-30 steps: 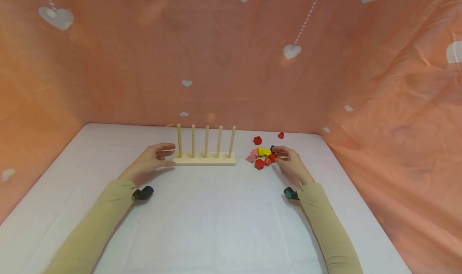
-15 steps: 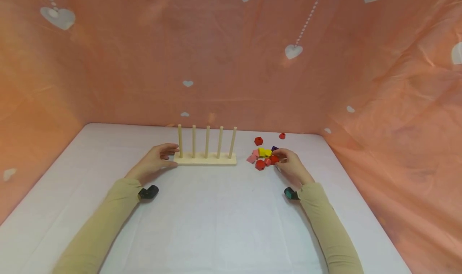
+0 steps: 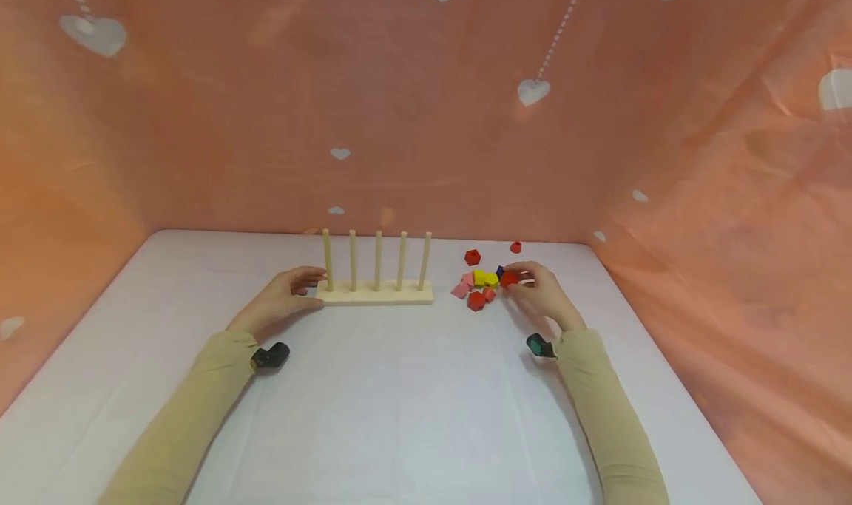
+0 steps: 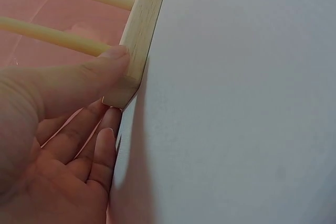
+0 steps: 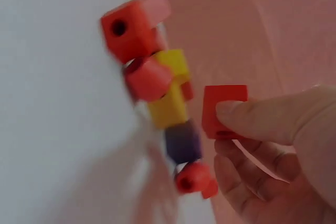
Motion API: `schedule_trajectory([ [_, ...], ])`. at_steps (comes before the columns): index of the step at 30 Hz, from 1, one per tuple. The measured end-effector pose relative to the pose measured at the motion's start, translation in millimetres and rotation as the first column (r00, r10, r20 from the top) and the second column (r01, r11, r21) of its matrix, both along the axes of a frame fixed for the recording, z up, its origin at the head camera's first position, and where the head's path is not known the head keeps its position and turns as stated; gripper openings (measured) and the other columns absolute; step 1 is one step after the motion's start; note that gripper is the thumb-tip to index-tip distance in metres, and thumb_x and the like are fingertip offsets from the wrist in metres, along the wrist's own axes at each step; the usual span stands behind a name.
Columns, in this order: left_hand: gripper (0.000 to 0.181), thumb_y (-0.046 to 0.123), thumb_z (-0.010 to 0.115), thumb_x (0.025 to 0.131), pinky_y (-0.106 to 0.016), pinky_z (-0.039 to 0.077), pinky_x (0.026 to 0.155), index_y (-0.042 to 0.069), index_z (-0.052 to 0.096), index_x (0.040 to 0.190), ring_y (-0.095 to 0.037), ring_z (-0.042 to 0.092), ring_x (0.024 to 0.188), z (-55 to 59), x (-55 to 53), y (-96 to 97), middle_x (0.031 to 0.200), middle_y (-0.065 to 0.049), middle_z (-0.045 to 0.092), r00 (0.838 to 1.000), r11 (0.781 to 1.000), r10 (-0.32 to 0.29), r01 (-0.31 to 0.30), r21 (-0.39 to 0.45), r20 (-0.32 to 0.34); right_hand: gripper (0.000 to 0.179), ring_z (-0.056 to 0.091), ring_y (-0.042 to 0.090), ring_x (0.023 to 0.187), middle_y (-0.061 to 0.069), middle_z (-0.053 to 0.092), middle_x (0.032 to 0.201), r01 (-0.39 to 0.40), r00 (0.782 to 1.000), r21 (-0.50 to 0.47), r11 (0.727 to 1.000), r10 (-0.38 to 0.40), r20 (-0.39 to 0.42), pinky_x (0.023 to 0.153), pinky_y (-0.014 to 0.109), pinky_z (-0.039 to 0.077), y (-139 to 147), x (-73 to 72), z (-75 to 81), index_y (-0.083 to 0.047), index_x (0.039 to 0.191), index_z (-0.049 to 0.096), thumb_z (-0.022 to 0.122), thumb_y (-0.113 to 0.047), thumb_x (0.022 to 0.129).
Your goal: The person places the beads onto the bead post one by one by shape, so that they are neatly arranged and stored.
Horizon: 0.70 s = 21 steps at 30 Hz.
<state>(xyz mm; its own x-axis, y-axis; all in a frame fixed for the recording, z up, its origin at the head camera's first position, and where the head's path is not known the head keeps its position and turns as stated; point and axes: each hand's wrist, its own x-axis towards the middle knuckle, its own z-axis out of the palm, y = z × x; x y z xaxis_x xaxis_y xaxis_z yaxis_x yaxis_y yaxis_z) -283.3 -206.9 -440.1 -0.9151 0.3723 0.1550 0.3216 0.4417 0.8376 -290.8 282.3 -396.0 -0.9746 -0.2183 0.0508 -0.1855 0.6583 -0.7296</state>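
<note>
A wooden peg rack [image 3: 376, 296] with several upright pegs stands on the table. My left hand [image 3: 278, 299] holds its left end; in the left wrist view the thumb lies on the base [image 4: 140, 30] near the first peg, and fingers reach behind the end. My right hand [image 3: 544, 292] pinches a red bead [image 5: 211, 98] between thumb and fingers, just off the table. Left of that hand lies a loose group of beads: yellow [image 3: 479, 278], pink [image 3: 461, 290], dark blue [image 3: 501, 270] and red [image 3: 475, 301]. The far side of the held bead is hidden.
Two more red beads lie behind the group, one at the left [image 3: 472, 257] and one near the back edge [image 3: 515, 247]. White cloth covers the table [image 3: 399, 401]. Orange cloth walls [image 3: 413, 120] with white hearts enclose the back and sides.
My right hand has closed on a red bead in the group and lifted it slightly. My left hand has moved a little to the right onto the rack's end.
</note>
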Motion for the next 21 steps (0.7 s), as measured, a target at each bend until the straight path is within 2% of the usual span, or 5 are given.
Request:
schedule_trajectory([
  [5,0.060,0.003,0.072,0.083,-0.051,0.037,0.101,-0.009,0.044,0.135,-0.040,0.046,0.121,1.9,2.3,-2.1,0.130,-0.028,0.052,1.000,1.000,0.012,-0.012,-0.002,0.008,0.040,0.053,0.033,0.114,0.014,0.053,0.127,-0.045,0.998,-0.127,0.991,0.039,-0.050,0.095,0.042,0.047,-10,-5.9,14.0,-0.003,0.130,0.053,0.064,-0.010,0.092],
  [11,0.059,0.006,0.073,0.084,-0.049,0.037,0.101,-0.006,0.045,0.135,-0.037,0.047,0.120,0.3,3.3,-1.7,0.130,-0.025,0.052,0.999,1.000,0.031,-0.031,0.003,0.035,0.038,0.057,0.030,0.110,0.013,0.056,0.122,-0.062,0.994,-0.293,0.954,0.031,-0.109,0.091,0.033,0.050,-41,-5.2,32.5,-0.004,0.125,0.055,0.067,-0.012,0.090],
  [16,0.058,0.007,0.072,0.084,-0.050,0.036,0.101,-0.006,0.046,0.134,-0.038,0.047,0.120,0.7,4.0,-0.2,0.131,-0.026,0.051,0.999,1.000,0.024,-0.025,0.008,0.048,0.037,0.057,0.025,0.107,0.011,0.058,0.117,-0.107,0.980,-0.407,0.907,0.026,-0.198,0.092,0.029,0.048,-78,-10.7,51.2,-0.004,0.121,0.056,0.070,-0.008,0.087],
  [21,0.058,0.008,0.072,0.085,-0.050,0.036,0.101,-0.005,0.045,0.135,-0.039,0.047,0.119,1.1,4.6,0.4,0.133,-0.026,0.050,0.997,0.999,0.036,-0.036,0.000,0.067,0.037,0.059,0.026,0.103,0.014,0.059,0.115,-0.223,0.953,-0.501,0.836,0.077,-0.294,0.091,0.030,0.049,-122,-13.5,72.1,0.002,0.119,0.054,0.070,0.000,0.085],
])
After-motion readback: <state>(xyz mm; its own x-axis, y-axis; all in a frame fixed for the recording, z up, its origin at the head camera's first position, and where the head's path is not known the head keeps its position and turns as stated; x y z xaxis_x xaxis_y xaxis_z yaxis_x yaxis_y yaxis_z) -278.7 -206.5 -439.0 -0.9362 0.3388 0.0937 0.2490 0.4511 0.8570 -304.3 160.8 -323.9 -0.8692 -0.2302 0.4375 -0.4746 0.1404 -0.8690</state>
